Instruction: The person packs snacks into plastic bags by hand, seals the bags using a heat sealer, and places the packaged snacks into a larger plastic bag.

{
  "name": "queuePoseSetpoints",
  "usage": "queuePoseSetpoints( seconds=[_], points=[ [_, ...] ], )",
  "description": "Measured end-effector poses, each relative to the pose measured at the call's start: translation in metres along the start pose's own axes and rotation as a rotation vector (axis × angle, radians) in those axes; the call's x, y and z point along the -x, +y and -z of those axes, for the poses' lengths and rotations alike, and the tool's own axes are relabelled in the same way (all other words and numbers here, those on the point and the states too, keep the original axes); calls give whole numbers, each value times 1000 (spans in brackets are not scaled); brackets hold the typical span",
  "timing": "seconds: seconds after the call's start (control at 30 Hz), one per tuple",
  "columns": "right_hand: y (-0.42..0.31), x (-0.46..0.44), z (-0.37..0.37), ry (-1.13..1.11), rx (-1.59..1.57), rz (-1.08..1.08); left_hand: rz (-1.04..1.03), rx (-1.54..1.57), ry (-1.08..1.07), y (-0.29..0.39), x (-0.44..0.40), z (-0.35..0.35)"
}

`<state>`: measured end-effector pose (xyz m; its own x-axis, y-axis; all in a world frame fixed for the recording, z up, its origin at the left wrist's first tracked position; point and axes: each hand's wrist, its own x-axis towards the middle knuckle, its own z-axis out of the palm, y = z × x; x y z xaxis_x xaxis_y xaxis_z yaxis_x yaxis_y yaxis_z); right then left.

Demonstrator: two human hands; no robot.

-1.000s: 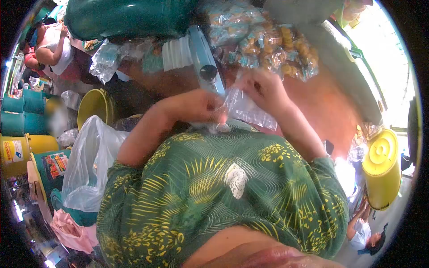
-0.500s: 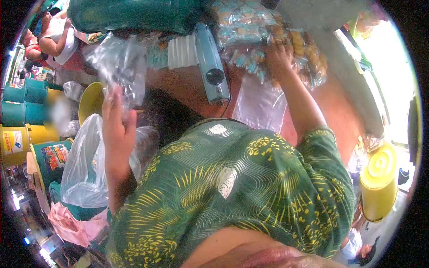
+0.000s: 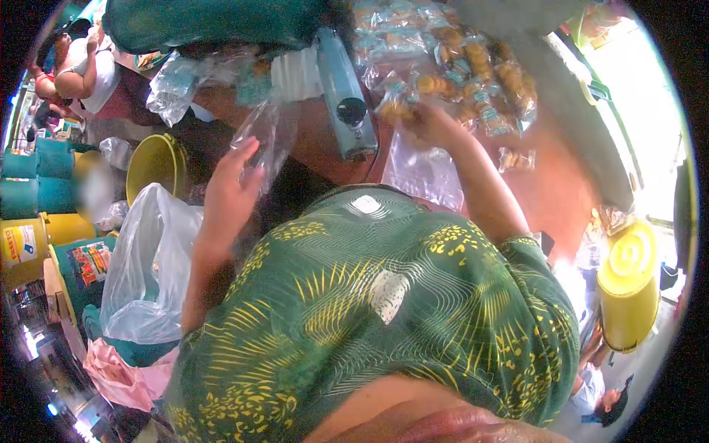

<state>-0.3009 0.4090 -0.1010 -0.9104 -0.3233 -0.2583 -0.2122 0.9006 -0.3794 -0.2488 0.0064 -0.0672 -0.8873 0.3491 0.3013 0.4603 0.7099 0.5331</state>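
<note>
My left hand [image 3: 235, 181] is raised left of the middle, its thumb and fingers round a thin clear plastic bag [image 3: 272, 144]. The bag looks limp and see-through. My right hand [image 3: 437, 127] is closed at the near edge of a pile of small clear packets of round golden biscuits [image 3: 480, 63]. At its fingertips is one biscuit packet [image 3: 397, 109]; the fingers are partly blurred. Below that hand, flat clear bags [image 3: 425, 173] lie at the table's near edge. Between my hands lies a long blue device [image 3: 343, 88] with a black knob, perhaps a bag sealer.
White folded strips [image 3: 294, 74] and a filled clear bag [image 3: 173, 88] lie left of the blue device. A dark green container [image 3: 214, 26] stands behind. Yellow bucket [image 3: 156, 170], large clear bag [image 3: 144, 273] and lidded yellow bin [image 3: 628, 288] flank me. Other people [image 3: 77, 70] are at far left.
My left hand has moved right, towards the middle, with the clear bag. My right hand has drawn left and nearer from the pile, with a biscuit packet at its fingers.
</note>
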Motion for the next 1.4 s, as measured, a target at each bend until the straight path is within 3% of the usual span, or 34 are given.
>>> queuePoseSetpoints(
  seconds=[0.07,0.17,0.2,0.3,0.33,0.4,0.47,0.53,0.63,0.67,0.7,0.73,0.77,0.83,0.97,1.03,1.17,1.27,1.33,1.4],
  points=[
    [6,5,-17,66,-269,-137,87,31,6,6,6,3],
    [60,-25,-45,385,-236,-229,260,109,-36,-6,28,2],
    [73,-38,-52,600,-180,-168,209,23,23,-9,31,3],
    [89,-59,-58,496,-20,-223,96,-161,165,-19,32,9],
    [86,-57,-51,337,-177,-291,90,-174,189,-20,29,14],
    [83,-51,-50,403,-127,-253,68,-152,230,-20,27,21],
    [83,-41,-47,531,-280,-237,86,-123,180,-29,30,24],
    [78,-21,-40,706,-637,-234,121,-96,131,-33,34,22],
    [70,4,-27,504,-418,-463,120,-103,94,-29,34,10],
    [21,24,-14,416,-732,-476,70,-127,111,-27,32,1],
    [61,13,-65,453,-564,-295,18,-149,128,-23,31,-6],
    [48,11,-77,163,-539,-325,84,-105,37,-13,27,-6],
    [1,29,-63,173,-287,-317,78,-74,20,-6,22,-8],
    [7,25,-121,435,-43,-282,68,-12,-13,2,15,-11],
    [-21,45,-110,512,-41,-284,-60,-123,30,5,6,-6],
    [-22,61,-102,541,54,-273,-63,26,56,4,5,-5],
    [10,68,-133,422,230,-311,-113,255,26,22,0,-5],
    [17,68,-140,348,278,-302,-308,159,-91,39,-16,-11],
    [20,64,-133,288,339,-309,-351,197,-292,46,-24,-22],
    [36,66,-101,95,81,-290,-408,241,-421,49,-31,-36]
  ],
)
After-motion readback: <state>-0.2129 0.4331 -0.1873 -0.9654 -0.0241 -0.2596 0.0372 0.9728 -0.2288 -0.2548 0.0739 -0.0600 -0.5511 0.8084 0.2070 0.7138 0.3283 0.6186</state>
